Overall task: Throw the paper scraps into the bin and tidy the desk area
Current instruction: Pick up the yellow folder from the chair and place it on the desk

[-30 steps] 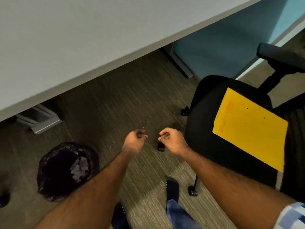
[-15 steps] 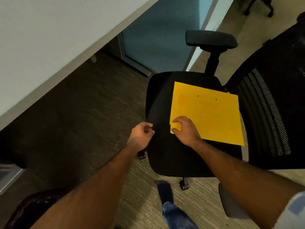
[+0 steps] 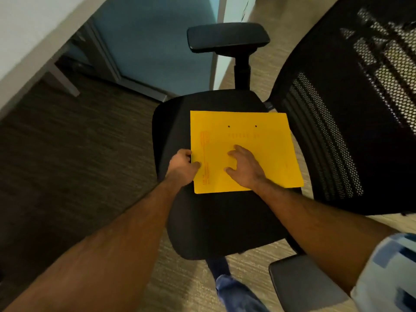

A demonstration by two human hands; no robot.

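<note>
Yellow card is making up the folder point(image 3: 245, 131), which is lying flat on the black seat point(image 3: 225, 221) of an office chair; two small dark holes are showing near its far edge, and red printing is running along its left edge, too small to read.

The left hand point(image 3: 183, 165) is taking the folder at its left edge, near the front corner; the thumb is lying on the top face and the fingers are curling down at the edge, their tips hidden; the grip is narrow and is pinching the folder.

The right hand point(image 3: 244, 168) is resting on the top face of the folder, toward its near half; the fingers are spreading apart with a slight bend; the grip is wide and is enclosing nothing.

The black mesh backrest point(image 3: 360, 109) is standing at the right of the seat; one armrest point(image 3: 228, 38) is rising beyond the far side of the seat, and a second armrest point(image 3: 301, 282) is showing at the near side, below the right forearm.

The pale tabletop point(image 3: 33, 30) is occupying the upper left corner; a blue partition panel point(image 3: 157, 41) is standing beyond it; striped carpet point(image 3: 67, 143) is covering the floor.

A blue-and-white sleeve point(image 3: 394, 266) is showing at the lower right; a dark shoe point(image 3: 217, 266) is standing on the carpet just below the front of the seat.
</note>
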